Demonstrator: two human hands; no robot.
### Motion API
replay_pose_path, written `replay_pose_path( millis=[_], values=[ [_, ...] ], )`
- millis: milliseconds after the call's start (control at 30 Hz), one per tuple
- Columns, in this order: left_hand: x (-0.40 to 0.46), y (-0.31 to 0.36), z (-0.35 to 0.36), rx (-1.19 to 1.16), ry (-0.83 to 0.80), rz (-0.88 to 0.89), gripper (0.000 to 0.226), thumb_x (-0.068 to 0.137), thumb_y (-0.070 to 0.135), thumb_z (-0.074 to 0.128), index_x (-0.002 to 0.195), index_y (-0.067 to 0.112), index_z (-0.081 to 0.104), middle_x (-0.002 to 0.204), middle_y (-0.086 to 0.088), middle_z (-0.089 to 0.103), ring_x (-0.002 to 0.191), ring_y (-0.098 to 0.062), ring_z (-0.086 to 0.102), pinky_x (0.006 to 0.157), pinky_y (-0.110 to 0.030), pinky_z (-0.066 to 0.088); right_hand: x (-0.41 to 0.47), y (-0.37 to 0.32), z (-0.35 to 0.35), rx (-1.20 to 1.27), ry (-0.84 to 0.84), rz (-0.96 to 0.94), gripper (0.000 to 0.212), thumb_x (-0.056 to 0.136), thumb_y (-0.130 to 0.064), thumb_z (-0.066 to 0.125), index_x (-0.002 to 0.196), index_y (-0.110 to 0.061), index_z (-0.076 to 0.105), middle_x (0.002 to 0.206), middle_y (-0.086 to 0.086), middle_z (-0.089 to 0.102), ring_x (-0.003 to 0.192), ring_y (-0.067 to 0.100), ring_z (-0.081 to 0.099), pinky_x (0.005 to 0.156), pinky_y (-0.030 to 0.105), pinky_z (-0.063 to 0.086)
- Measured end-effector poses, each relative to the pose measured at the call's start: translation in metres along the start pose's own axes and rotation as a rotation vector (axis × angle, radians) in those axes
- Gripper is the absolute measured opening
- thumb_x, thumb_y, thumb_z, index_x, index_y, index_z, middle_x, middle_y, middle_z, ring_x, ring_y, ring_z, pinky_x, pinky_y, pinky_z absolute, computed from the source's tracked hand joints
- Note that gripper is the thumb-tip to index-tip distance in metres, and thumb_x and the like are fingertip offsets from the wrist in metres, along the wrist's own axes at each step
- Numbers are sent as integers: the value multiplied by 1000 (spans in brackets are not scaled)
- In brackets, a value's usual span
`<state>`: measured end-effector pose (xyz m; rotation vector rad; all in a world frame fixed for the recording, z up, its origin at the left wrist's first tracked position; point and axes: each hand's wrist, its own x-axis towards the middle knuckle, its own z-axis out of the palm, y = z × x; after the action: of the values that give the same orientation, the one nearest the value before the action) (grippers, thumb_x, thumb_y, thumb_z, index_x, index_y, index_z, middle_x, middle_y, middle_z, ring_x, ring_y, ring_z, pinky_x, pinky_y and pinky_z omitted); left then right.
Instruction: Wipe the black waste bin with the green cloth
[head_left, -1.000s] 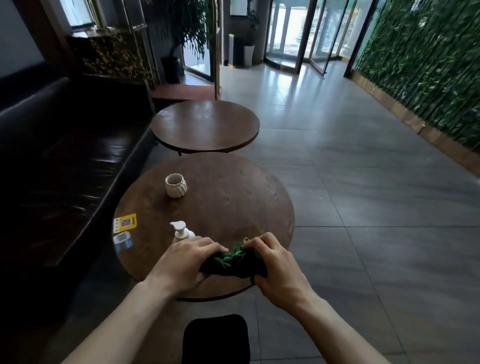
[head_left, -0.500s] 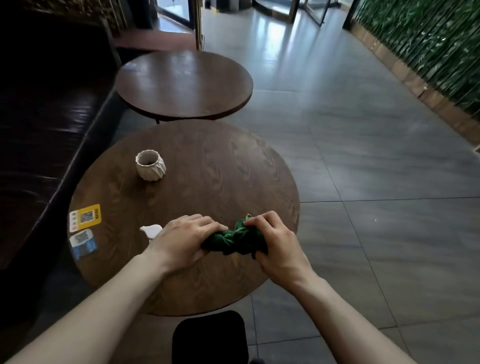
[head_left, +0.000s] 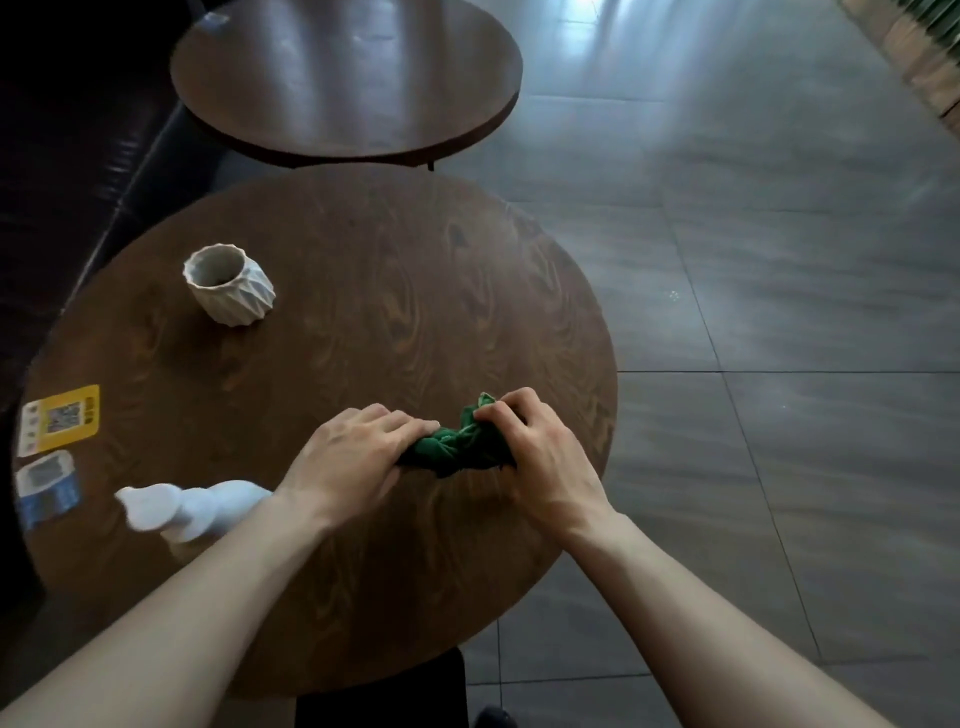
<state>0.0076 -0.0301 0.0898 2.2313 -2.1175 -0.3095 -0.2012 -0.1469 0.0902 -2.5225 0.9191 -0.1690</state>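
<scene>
- Green cloth (head_left: 457, 447), bunched, was gripped at both ends by the left hand (head_left: 348, 462) and right hand (head_left: 540, 467), above the round dark wooden table (head_left: 415, 291).
- Black waste bin (head_left: 384, 701) stood on the floor, partly hidden under the table's near edge.
- Grey tiled floor (head_left: 779, 260) lay open rightward; a second round table (head_left: 343, 78) stood beyond.

The bunched cloth (head_left: 457, 446) at lower centre is deep green. The round table (head_left: 405, 291) under it is dark brown with swirling wood grain; a second round table (head_left: 343, 78) at the top is a similar brown. At left, the ridged cup (head_left: 229, 286) is off-white, the pump bottle (head_left: 187, 506) white, 1 sticker (head_left: 60, 420) yellow, another (head_left: 48, 486) blue. The floor tiles (head_left: 779, 260) are grey.
</scene>
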Motion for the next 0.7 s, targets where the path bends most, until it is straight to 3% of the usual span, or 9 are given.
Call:
replay_pose_path(
  millis=[67,133,200,267,367,500,700],
  values=[
    [9,-2,22,20,-11,-21,63,88,19,60,148,32,44,140,13,58,127,-14,53,105,-33,44,7,14,16,-35,-5,2,55,89,-9,70,139,-23,53,137,2,47,113,26,54,72,45,60],
    [12,-5,46,37,-43,-73,65,93,24,55,154,32,33,154,9,46,142,-16,41,116,-34,33,12,28,34,-67,-56,7,63,91,-14,69,148,-27,46,155,6,38,137,29,43,88,45,59],
    [9,-11,65,32,-90,-131,67,99,34,50,159,34,19,165,7,29,152,-17,24,123,-35,22,12,41,50,-107,-156,15,72,95,-30,68,158,-33,32,169,9,17,155,32,18,114,48,43],
    [4,-18,78,-5,-130,-137,74,100,43,47,159,39,3,169,6,14,155,-18,13,126,-37,16,9,51,62,-103,-212,12,74,99,-47,60,161,-39,21,172,7,3,159,29,2,125,50,28],
    [-1,-25,87,-47,-177,-48,78,99,53,41,154,48,-14,170,8,-2,156,-15,2,127,-38,10,3,59,74,-70,-242,5,71,103,-53,47,162,-44,8,173,4,-1,160,27,0,126,50,23],
    [-2,-33,96,-55,-250,-17,74,100,58,31,149,52,-24,168,9,-14,155,-12,-9,127,-38,2,1,63,84,-85,-236,41,70,106,-53,37,160,-47,-7,173,4,1,159,28,4,127,47,21],
    [-3,-42,95,-5,-268,-5,69,100,60,24,148,53,-25,168,11,-11,155,-15,-9,127,-41,2,0,65,85,-106,-266,52,70,107,-51,35,157,-51,-14,173,2,-2,160,22,-1,129,43,16]
  ],
)
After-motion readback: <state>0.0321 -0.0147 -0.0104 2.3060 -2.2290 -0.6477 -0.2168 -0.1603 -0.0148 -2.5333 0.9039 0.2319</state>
